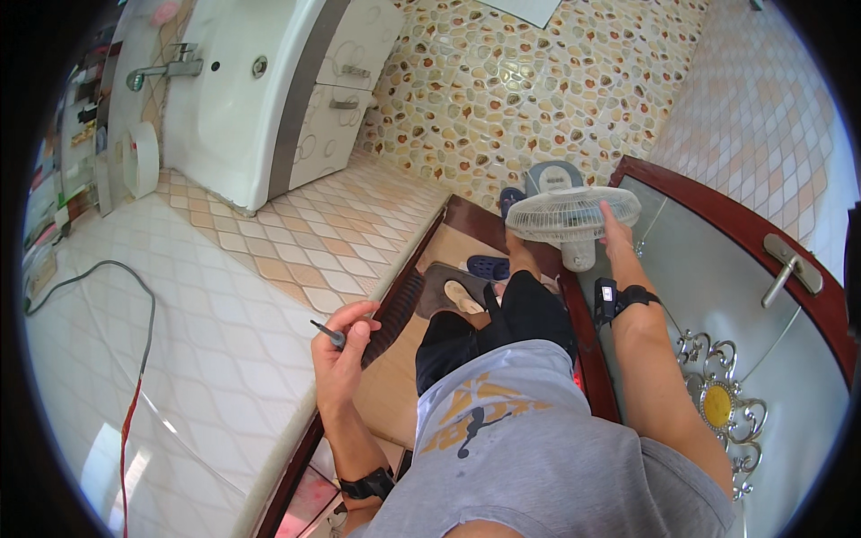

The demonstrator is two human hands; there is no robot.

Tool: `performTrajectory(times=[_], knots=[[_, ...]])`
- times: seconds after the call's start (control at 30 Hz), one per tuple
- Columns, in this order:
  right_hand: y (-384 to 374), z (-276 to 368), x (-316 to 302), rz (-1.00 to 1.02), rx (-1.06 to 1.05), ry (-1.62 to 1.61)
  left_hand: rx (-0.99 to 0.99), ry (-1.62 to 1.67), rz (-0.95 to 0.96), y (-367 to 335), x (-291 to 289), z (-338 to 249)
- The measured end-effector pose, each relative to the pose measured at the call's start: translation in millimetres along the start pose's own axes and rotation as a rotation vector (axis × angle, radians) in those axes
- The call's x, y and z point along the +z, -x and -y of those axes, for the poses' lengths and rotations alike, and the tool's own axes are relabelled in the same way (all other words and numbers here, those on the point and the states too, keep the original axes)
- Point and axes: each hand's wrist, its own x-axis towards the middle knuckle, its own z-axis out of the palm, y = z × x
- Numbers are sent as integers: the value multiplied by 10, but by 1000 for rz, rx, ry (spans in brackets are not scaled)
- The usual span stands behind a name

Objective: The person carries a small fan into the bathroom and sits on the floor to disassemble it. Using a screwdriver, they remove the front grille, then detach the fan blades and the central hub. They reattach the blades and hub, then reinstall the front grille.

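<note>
Grey short-sleeved fabric T-shirt (556, 466), nearest the lens (head view, the only one). Right hand (615, 235) grasps the cage edge of a white, round-caged plastic fan (569, 215), which is in front of the wearer, beside a frosted-glass door with a reddish-brown frame (717, 269). Left hand (342, 359) pinches a dark, slim screwdriver-like tool (334, 338), well apart from the fan. Good practice, by judgement: steady the cage without bending its wires; keep the tool's tip clear. Count: one shirt, one fan, one tool, one door, two hands, two black wrist straps (368, 485).

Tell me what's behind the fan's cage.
A grey-blue base shows past the cage, with a navy slipper beside it. The cage covers their nearer parts; what lies directly behind it cannot be made out.
</note>
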Motion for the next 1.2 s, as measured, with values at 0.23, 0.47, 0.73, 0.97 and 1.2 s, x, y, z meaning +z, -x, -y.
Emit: performTrajectory(times=[0.23, 0.47, 0.73, 0.97, 1.2], knots=[[-193, -74, 94, 66, 91, -127, 44, 19, 5, -7, 7, 11], [-292, -13, 115, 46, 103, -141, 22, 39, -15, 1, 13, -12], [-106, -210, 34, 6, 81, -96, 24, 30, -35, 5, 14, 3], [209, 68, -61, -51, -10, 112, 31, 13, -14, 13, -20, 19], [309, 933, -260, -134, -178, 256, -23, 67, -132, -12, 4, 33]])
